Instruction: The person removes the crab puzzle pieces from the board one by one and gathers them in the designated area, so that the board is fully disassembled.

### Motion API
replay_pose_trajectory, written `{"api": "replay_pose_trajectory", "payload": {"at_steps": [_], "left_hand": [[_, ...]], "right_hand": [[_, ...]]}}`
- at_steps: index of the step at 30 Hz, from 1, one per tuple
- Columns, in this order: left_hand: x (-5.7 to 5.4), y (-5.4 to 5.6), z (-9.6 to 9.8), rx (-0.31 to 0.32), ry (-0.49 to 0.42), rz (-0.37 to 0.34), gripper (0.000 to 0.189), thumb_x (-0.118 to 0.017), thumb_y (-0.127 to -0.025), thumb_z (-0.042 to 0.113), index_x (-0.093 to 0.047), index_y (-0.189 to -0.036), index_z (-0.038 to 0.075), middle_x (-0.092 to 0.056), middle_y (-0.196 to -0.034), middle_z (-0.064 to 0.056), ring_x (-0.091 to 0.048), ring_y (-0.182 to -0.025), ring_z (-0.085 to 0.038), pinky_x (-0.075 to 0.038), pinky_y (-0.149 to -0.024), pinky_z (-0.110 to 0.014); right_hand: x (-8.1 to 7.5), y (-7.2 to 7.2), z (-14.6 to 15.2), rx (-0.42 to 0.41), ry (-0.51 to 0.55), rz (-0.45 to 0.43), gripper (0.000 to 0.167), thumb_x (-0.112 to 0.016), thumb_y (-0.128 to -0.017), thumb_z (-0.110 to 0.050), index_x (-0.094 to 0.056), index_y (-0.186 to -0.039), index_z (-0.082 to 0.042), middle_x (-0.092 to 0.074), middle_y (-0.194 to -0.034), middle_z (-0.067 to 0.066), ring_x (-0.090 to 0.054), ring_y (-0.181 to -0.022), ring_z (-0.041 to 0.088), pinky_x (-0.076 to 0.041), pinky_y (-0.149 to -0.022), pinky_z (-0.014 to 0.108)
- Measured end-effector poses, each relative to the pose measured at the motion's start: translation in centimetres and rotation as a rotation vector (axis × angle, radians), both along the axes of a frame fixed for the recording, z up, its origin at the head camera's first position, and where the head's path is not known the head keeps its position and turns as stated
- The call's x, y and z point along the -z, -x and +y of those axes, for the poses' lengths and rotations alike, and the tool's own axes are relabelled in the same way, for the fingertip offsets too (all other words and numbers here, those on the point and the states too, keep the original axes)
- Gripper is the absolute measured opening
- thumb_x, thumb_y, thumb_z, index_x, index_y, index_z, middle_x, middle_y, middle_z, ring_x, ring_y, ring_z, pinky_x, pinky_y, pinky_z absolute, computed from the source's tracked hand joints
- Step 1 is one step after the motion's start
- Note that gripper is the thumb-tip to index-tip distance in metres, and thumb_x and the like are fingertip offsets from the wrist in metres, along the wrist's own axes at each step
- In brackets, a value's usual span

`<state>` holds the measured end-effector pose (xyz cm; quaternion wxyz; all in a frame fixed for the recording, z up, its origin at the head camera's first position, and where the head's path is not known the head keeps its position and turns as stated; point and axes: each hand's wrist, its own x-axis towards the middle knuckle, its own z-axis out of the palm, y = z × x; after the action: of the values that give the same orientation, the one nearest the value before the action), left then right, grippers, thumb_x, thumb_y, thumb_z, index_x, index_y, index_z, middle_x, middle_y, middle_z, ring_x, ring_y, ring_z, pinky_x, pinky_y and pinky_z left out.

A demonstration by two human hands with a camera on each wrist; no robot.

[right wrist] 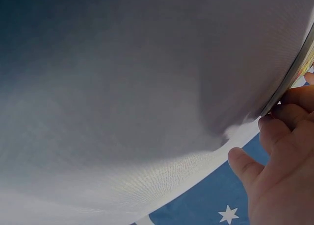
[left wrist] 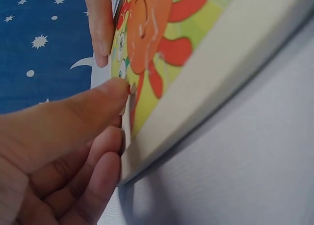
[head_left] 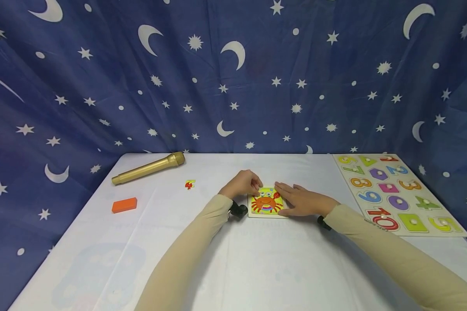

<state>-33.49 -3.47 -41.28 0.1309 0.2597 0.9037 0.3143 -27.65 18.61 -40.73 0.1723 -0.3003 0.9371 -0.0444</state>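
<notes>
A small square crab puzzle (head_left: 265, 204) lies on the table between both hands. At its upper left corner is my left hand (head_left: 243, 184). In the left wrist view the thumb (left wrist: 110, 92) and curled fingers pinch a small puzzle piece, mostly hidden, with a bit of red showing at the thumb tip. My right hand (head_left: 305, 201) rests along the puzzle's right edge, its fingers extended; in the right wrist view its fingers (right wrist: 289, 124) touch the board's side. A loose red and yellow-green puzzle piece (head_left: 190, 184) lies to the left, apart from the hands.
A gold microphone (head_left: 149, 168) lies at the back left, with an orange block (head_left: 124, 205) in front of it. On the right lies a large number and shape board (head_left: 397, 194). A blue curtain (head_left: 233, 86) with moons and stars hangs behind the white table (head_left: 264, 268).
</notes>
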Motion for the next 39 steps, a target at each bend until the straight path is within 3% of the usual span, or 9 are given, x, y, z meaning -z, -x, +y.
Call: {"api": "replay_pose_trajectory", "payload": {"at_steps": [16,27,39], "left_hand": [[0.77,-0.10,-0.21,-0.037,-0.052,-0.062,0.026,-0.079,-0.074,0.007,-0.071,-0.098,0.002,-0.067,-0.079,-0.005,-0.053,-0.066,-0.008,-0.046,-0.061,-0.014],[0.88,-0.07,-0.17,-0.012,-0.076,-0.031,0.025,-0.078,-0.074,0.005,-0.069,-0.097,0.002,-0.066,-0.089,-0.006,-0.056,-0.071,-0.008,-0.049,-0.066,-0.015],[0.74,-0.20,0.19,-0.014,-0.067,-0.010,0.026,-0.080,-0.073,0.012,-0.071,-0.096,0.006,-0.064,-0.080,-0.003,-0.052,-0.068,-0.007,-0.045,-0.062,-0.014]], "right_hand": [[0.57,0.24,-0.13,0.031,-0.002,-0.022,0.096,-0.052,-0.085,-0.063,-0.012,-0.151,-0.007,-0.010,-0.159,0.011,-0.014,-0.146,0.029,-0.012,-0.116,0.055],[0.53,0.21,-0.08,0.026,-0.009,-0.017,0.096,-0.051,-0.085,-0.063,-0.013,-0.151,-0.004,-0.011,-0.158,0.014,-0.015,-0.145,0.031,-0.013,-0.116,0.055],[0.34,0.22,-0.05,0.028,-0.018,-0.017,0.096,-0.052,-0.085,-0.063,-0.013,-0.151,-0.006,-0.012,-0.158,0.013,-0.017,-0.145,0.031,-0.014,-0.116,0.055]]}}
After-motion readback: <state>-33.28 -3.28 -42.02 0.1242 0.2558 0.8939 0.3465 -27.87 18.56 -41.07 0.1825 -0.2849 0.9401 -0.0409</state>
